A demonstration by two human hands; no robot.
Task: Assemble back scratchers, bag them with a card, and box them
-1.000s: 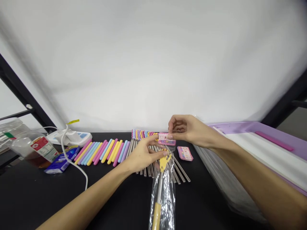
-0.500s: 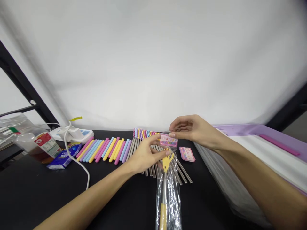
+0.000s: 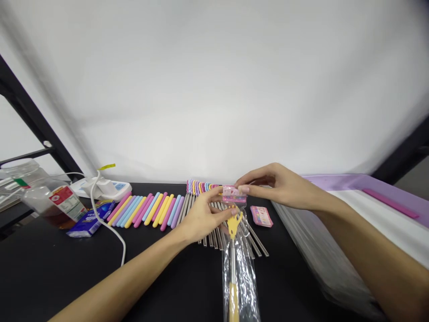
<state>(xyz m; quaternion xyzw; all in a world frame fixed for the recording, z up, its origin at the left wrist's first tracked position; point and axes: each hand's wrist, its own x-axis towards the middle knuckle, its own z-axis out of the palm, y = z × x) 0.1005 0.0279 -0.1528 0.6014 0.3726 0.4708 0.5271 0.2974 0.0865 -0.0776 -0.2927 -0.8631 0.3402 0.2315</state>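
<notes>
A yellow back scratcher (image 3: 233, 226) with a hand-shaped head and metal rod lies inside a clear plastic bag (image 3: 246, 277). My left hand (image 3: 203, 217) is closed on the bag near its upper end, thumb beside the scratcher's head; its lower fingers are partly hidden. Just above, a pink printed card (image 3: 231, 193) shows at the bag's mouth. My right hand (image 3: 268, 185) pinches that card from the right with thumb and fingertips. A stack of similar pink cards (image 3: 261, 216) lies on the black table (image 3: 187, 286) below my right hand.
Several more back scratchers (image 3: 181, 208), with pastel handles to the left and metal rods, lie side by side behind my left hand. Further left are a blue packet (image 3: 89, 221), a bottle (image 3: 56, 208), a power strip (image 3: 117, 190) and a white cable (image 3: 112, 230). A lilac bin (image 3: 355, 181) stands at right.
The card in my right hand tilts and sits slightly lower against the bag. My right fingers have shifted along it. My left hand keeps hold of the bag; the bag's lower end swings rightward.
</notes>
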